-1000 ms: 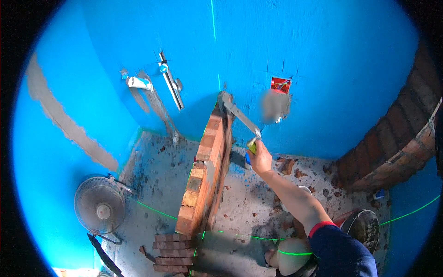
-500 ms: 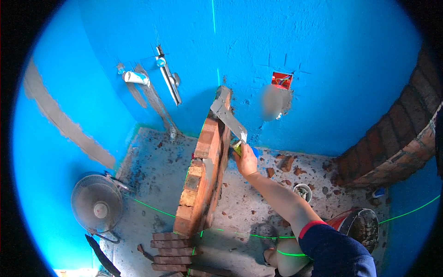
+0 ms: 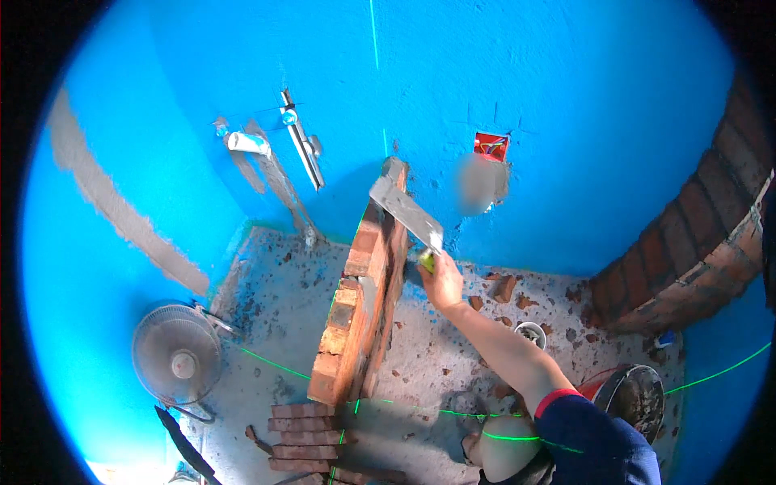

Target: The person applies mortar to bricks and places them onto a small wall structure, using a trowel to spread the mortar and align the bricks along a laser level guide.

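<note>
My right hand (image 3: 443, 283) is closed round the yellow-green handle of a flat metal trowel (image 3: 411, 217). The broad grey blade lies over the far end of a low brick wall (image 3: 356, 315), close to the blue wall. Grey mortar (image 3: 394, 170) covers the brickwork's far tip, just beyond the blade. Whether the blade touches the bricks or hangs slightly above them I cannot tell. My left hand is out of the picture.
A stack of bricks (image 3: 303, 436) lies at the near end of the brick wall. A fan (image 3: 178, 356) stands at left. Right of my arm are a small white pot (image 3: 530, 333) and a mortar bucket (image 3: 634, 400). Brick rubble (image 3: 505, 288) litters the floor; a curved brick structure (image 3: 695, 234) rises at right.
The trowel has shifted slightly right and its blade now shows more broadly. My right hand has moved a little right and down with it. The whole view has also shifted slightly.
</note>
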A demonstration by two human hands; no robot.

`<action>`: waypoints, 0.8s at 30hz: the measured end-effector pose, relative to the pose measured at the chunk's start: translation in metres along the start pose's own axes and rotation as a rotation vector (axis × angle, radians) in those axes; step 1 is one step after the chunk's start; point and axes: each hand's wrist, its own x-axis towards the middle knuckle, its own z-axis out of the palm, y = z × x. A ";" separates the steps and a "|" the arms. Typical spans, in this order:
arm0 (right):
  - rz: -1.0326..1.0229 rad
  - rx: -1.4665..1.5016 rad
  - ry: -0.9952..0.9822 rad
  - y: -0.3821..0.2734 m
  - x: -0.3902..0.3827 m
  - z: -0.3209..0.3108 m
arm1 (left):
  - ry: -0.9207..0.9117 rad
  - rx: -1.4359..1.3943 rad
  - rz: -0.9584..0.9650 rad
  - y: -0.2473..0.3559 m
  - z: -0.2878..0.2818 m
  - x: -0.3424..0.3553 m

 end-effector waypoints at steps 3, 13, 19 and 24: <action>0.004 0.062 -0.036 -0.017 0.015 0.028 | -0.050 -0.011 -0.017 0.000 0.000 0.003; 0.035 0.040 -0.294 0.017 -0.078 0.015 | 0.048 0.034 -0.014 0.002 0.006 -0.002; 0.206 0.043 -0.381 0.019 -0.130 -0.135 | 0.046 0.017 -0.012 0.008 0.011 -0.011; 0.427 0.244 -0.306 -0.001 -0.150 -0.359 | -0.034 -0.031 -0.093 0.007 -0.009 -0.022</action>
